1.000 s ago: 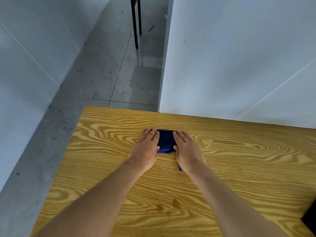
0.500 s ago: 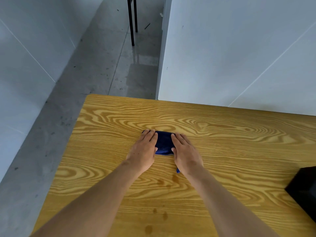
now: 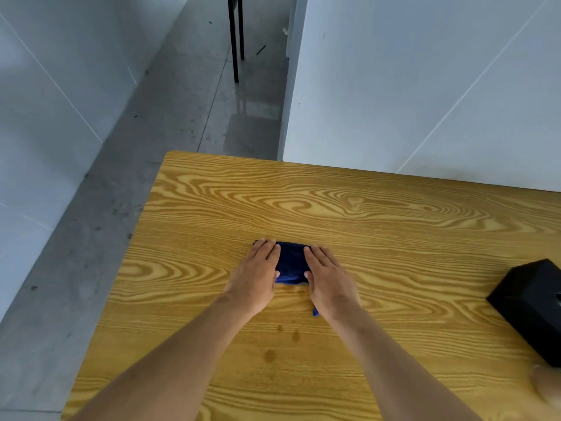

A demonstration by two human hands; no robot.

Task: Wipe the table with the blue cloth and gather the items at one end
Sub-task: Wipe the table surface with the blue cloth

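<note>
A folded dark blue cloth (image 3: 290,262) lies on the wooden table (image 3: 394,226), near the middle of its left half. My left hand (image 3: 258,278) lies flat on the cloth's left part, fingers together and pointing away from me. My right hand (image 3: 329,281) presses flat on its right part. Only the strip of cloth between the two hands shows, plus a small blue corner (image 3: 315,312) sticking out under my right wrist. Both palms press down on the cloth against the table.
A black box (image 3: 537,308) stands on the table at the right edge of view. A few dark damp spots (image 3: 268,355) mark the wood near my left forearm. The table's left edge drops to a grey floor (image 3: 91,268); a white wall (image 3: 425,86) runs along the far side.
Both hands and the cloth have slid toward me across the table. More of the far tabletop and the black box at the right has come into view.
</note>
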